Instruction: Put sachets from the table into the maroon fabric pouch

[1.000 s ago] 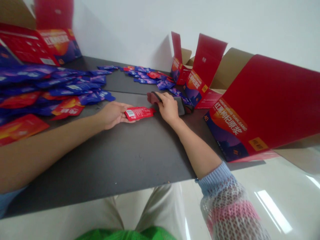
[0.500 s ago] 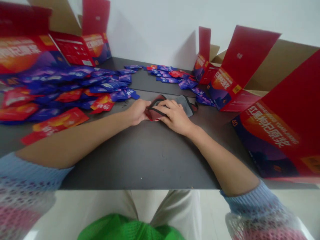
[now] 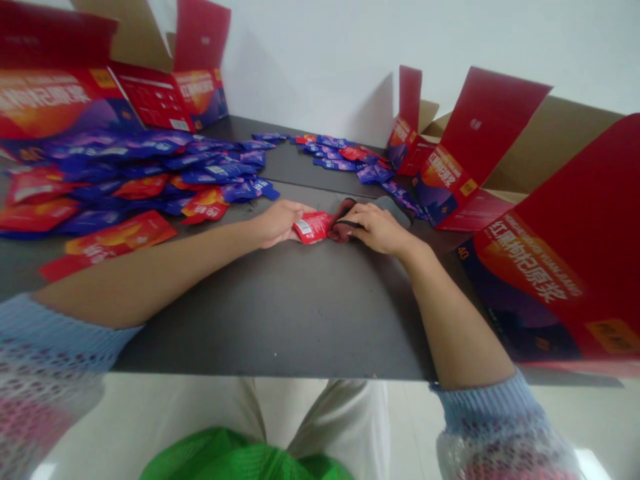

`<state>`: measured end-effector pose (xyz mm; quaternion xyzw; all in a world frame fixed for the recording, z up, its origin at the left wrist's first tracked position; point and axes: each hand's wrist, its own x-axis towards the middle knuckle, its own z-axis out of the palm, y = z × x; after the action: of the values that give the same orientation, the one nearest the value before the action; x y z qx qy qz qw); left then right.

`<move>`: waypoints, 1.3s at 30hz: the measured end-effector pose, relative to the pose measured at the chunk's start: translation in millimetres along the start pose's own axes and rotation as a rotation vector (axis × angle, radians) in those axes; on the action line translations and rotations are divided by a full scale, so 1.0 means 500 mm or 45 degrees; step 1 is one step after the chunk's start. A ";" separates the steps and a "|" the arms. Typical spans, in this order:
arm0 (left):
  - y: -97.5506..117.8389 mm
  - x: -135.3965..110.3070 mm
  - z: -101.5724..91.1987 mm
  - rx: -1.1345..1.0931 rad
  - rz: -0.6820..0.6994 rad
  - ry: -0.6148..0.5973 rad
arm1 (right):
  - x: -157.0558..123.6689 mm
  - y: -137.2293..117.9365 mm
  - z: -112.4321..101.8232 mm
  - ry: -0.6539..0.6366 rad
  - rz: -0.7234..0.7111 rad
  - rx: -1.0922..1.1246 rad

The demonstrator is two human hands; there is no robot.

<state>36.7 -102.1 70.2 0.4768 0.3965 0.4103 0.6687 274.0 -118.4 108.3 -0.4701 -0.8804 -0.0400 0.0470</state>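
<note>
Between the thumb and fingers of my left hand [image 3: 279, 223] is a red sachet [image 3: 314, 227] with a white barcode label, held just above the grey table [image 3: 305, 307]. My right hand [image 3: 381, 228] is closed on a folded cloth [image 3: 343, 230], maroon on one face and grey on the other, with a black edge. The cloth lies against or right beside the sachet's right end; I cannot tell whether they touch. Part of the cloth is hidden under my right hand.
A heap of blue and red sachets [image 3: 135, 167] spreads over the left side. A smaller row of sachets [image 3: 335, 152] lies at the back. Open red cartons [image 3: 545, 247] stand on the right, and more open cartons [image 3: 65, 100] at the back left. A white wall [image 3: 310, 60] rises behind.
My right hand has moved right with the cloth, drawing it off the sachet. The red sachet in my left hand is now uncovered. The view has shifted slightly.
</note>
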 end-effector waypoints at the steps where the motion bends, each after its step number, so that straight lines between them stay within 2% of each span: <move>1: -0.001 -0.002 0.003 0.015 0.010 0.009 | -0.002 0.008 0.000 -0.008 0.055 -0.008; 6: -0.005 -0.009 0.010 0.102 0.026 0.057 | -0.006 0.029 0.013 0.085 0.326 -0.139; 11: -0.007 -0.009 0.007 0.104 0.043 0.087 | 0.000 0.013 0.029 0.225 0.400 -0.156; 13: -0.003 -0.004 0.001 0.080 -0.001 0.045 | 0.005 -0.007 0.034 0.249 0.351 -0.125; 18: 0.014 0.007 -0.009 -0.118 -0.157 -0.135 | 0.012 -0.085 0.038 0.260 0.080 -0.079; 22: 0.016 0.007 0.005 -0.169 -0.173 -0.083 | 0.005 -0.128 0.026 0.245 -0.096 -0.071; 25: 0.012 0.012 0.015 -0.047 -0.184 0.022 | 0.001 -0.125 0.017 0.240 -0.221 -0.025; 27: 0.011 0.014 0.015 0.024 -0.172 0.033 | 0.001 -0.114 0.012 0.227 -0.284 0.030; 30: 0.015 0.011 0.002 0.015 -0.140 -0.081 | 0.001 -0.100 0.004 0.160 -0.335 0.114; 36: 0.025 0.018 -0.036 -0.024 -0.190 -0.486 | 0.005 -0.079 0.003 0.049 -0.321 0.215; 39: 0.026 0.026 -0.043 -0.026 -0.236 -0.493 | 0.009 -0.041 0.012 0.065 -0.279 0.260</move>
<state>19.3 -80.7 75.8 0.5016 0.2985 0.2516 0.7720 254.2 -125.2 102.1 -0.3629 -0.9245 0.0330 0.1123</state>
